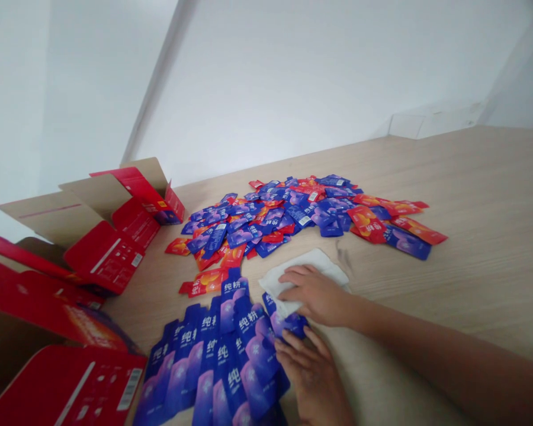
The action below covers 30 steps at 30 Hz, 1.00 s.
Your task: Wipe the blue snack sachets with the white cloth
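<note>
My right hand (317, 296) is palm down, its fingers closed on a white cloth (322, 263) that partly covers a blue-purple packet (295, 324). Right below it, my left hand (308, 367) has its fingers on that packet's lower edge, pinching it against the pile. Overlapping blue-purple packets (222, 355) with white lettering lie in rows to the left of my left hand, faces up. Its thumb side faces the cloth.
Behind the hands spreads a loose heap of blue and red packets (266, 216). More packets (393, 228) trail off to its right. Several open red cartons (111, 254) stand along the left side. A white object (435, 121) sits at the table's back edge against the pale wall.
</note>
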{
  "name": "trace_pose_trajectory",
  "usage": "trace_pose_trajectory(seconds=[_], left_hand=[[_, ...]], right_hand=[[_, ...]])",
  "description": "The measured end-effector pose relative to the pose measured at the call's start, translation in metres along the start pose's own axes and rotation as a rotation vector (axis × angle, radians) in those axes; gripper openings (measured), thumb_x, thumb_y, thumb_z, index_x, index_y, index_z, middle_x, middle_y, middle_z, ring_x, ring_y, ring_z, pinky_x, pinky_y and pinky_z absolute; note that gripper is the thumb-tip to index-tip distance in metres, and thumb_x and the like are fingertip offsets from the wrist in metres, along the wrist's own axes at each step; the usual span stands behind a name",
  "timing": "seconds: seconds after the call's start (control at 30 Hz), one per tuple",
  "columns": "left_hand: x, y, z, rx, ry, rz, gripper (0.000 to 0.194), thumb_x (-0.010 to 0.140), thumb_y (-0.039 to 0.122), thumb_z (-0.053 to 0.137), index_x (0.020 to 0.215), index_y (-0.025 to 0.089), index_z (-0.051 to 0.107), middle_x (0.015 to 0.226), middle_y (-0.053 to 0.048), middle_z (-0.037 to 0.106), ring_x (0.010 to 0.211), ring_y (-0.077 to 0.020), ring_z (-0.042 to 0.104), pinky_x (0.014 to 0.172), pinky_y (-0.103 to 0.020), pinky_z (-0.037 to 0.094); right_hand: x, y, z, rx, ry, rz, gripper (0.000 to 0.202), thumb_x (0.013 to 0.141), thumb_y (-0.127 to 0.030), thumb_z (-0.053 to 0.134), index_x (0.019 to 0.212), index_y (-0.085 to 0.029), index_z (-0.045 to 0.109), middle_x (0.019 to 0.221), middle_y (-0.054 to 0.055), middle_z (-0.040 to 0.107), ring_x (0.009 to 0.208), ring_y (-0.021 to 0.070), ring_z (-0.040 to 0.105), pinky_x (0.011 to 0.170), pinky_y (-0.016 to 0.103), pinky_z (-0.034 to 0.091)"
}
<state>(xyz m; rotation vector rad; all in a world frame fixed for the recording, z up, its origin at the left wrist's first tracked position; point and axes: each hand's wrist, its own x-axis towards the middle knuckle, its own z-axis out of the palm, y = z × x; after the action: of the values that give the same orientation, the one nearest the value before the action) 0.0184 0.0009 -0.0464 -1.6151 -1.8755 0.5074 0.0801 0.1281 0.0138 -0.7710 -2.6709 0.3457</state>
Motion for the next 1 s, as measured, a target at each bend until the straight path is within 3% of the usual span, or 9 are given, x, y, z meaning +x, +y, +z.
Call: trace_pose_trajectory(seconds=[0.1,0.27,0.5,0.73,1.0], left_hand=[[0.0,0.001,0.002,-0.017,-0.011,0.004,0.042,0.076,0.004,0.049,0.116,0.014,0.06,0.115,-0.026,0.061,0.102,-0.0354,0.06,0.093,-0.063,0.039],[-0.001,0.001,0.001,-0.036,-0.016,0.019,0.038,0.077,0.006,0.048,0.112,0.01,0.062,0.11,-0.028,0.063,0.102,-0.0373,0.06,0.093,-0.062,0.04],[-0.001,-0.002,-0.001,0.006,0.007,0.02,0.043,0.075,0.006,0.051,0.117,0.013,0.059,0.115,-0.03,0.059,0.103,-0.037,0.06,0.092,-0.06,0.041],[0.0,-0.001,-0.001,-0.051,0.007,0.002,0.04,0.077,0.005,0.048,0.115,0.011,0.06,0.113,-0.03,0.06,0.103,-0.0377,0.059,0.092,-0.06,0.04],[-0.001,-0.005,-0.002,-0.059,0.014,0.03,0.043,0.076,0.004,0.048,0.117,0.013,0.059,0.115,-0.027,0.061,0.103,-0.0362,0.06,0.091,-0.06,0.042]], right_hand=[[-0.002,0.005,-0.001,-0.002,0.016,0.029,0.034,0.079,-0.027,0.06,0.112,-0.024,0.064,0.126,0.009,0.052,0.119,0.0262,0.038,0.099,0.044,0.028],[-0.005,-0.005,0.0,0.052,-0.016,-0.143,0.031,0.08,-0.031,0.058,0.11,-0.026,0.065,0.125,0.005,0.054,0.119,0.0243,0.038,0.1,0.042,0.026],[-0.001,0.007,0.0,-0.013,0.021,0.069,0.033,0.078,-0.029,0.062,0.111,-0.024,0.064,0.124,0.008,0.054,0.118,0.0254,0.039,0.099,0.043,0.028],[-0.005,-0.003,-0.004,0.005,-0.022,-0.101,0.035,0.079,-0.032,0.06,0.113,-0.027,0.063,0.127,0.007,0.052,0.121,0.0259,0.036,0.101,0.044,0.026],[-0.002,0.006,0.0,-0.008,0.014,0.046,0.035,0.079,-0.032,0.062,0.113,-0.025,0.064,0.125,0.009,0.053,0.119,0.0266,0.038,0.099,0.044,0.028]])
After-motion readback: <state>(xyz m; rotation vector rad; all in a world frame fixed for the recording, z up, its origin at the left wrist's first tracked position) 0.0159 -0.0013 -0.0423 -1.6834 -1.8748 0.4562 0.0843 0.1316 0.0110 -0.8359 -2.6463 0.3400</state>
